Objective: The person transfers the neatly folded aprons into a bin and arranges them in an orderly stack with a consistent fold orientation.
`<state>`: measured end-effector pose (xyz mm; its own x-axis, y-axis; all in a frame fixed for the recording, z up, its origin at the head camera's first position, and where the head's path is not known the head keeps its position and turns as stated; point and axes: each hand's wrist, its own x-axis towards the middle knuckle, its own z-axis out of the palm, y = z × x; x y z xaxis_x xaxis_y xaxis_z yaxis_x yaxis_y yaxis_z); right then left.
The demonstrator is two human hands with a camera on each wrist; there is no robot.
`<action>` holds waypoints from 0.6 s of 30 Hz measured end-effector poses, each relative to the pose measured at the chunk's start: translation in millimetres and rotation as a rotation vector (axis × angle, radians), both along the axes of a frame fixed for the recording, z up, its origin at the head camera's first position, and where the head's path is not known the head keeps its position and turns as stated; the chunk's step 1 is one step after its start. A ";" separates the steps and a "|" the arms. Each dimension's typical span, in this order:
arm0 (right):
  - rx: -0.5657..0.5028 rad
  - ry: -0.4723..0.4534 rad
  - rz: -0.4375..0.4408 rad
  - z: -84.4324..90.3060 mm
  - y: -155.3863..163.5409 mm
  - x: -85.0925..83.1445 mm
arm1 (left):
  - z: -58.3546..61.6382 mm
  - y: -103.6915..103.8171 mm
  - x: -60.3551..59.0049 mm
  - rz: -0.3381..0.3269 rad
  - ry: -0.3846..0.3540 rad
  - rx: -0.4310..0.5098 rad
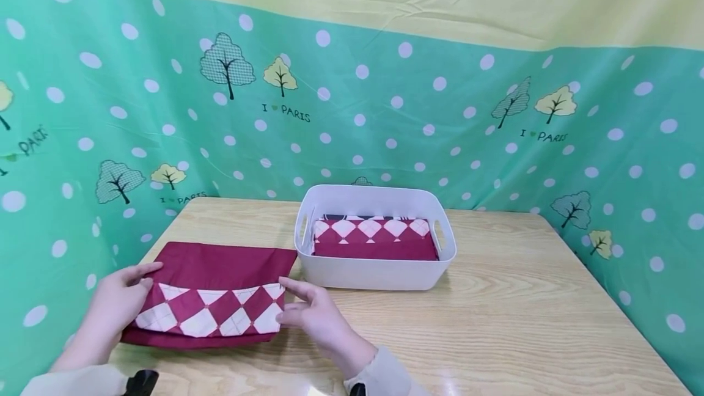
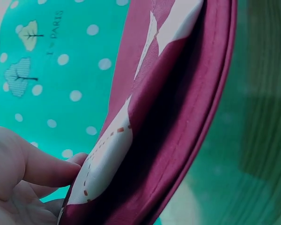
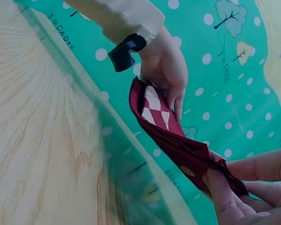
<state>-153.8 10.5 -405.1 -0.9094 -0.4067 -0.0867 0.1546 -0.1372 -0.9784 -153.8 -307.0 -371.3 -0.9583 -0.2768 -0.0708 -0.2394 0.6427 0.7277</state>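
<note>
Two hands on one folded cloth (image 1: 211, 295), dark red with a band of red and cream diamonds. Lying flat near the front left corner of the table (image 1: 522, 322), just left of the white basket (image 1: 376, 274). Left hand (image 1: 118, 304) at the left end of the cloth, thumb on top, fingers (image 1: 144, 283) curled round the edge and pinching the layers. Seen from the left wrist view, thumb and fingers (image 2: 47, 171) pressed on the cream patch, with the red folds of the cloth (image 2: 178, 117) running up and away. Right hand (image 1: 313, 316) at the right end, thumb on top of the diamond band, other fingers under the edge. Seen from the right wrist view, fingers (image 3: 225, 197) clamped tight on the bunched end of the cloth (image 3: 168, 136), with the left hand (image 3: 166, 70) gripping the far end.

Second cloth (image 1: 374, 237) of the same kind sitting folded inside the basket, diamonds at the back, plain red at the front. Basket with handle holes in both short sides, standing near the back of the table, close to the cloth but with a small gap.

Light wood table with wavy grain. Behind and at both sides, a green curtain (image 1: 440, 115) with white dots, small trees and the words "I love PARIS", yellow along the top. Pale sleeves (image 1: 379, 377) on both arms, with a black band (image 1: 142, 382) at the left wrist.
</note>
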 end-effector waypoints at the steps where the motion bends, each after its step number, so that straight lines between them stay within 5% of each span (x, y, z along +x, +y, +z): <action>1: 0.004 0.005 -0.002 1.8 -0.4 1.2 | 2.4 -0.4 1.1 0.002 0.008 0.000; 18: -0.006 0.043 0.013 23.3 0.3 17.2 | 34.1 -5.3 10.9 0.068 0.086 -0.075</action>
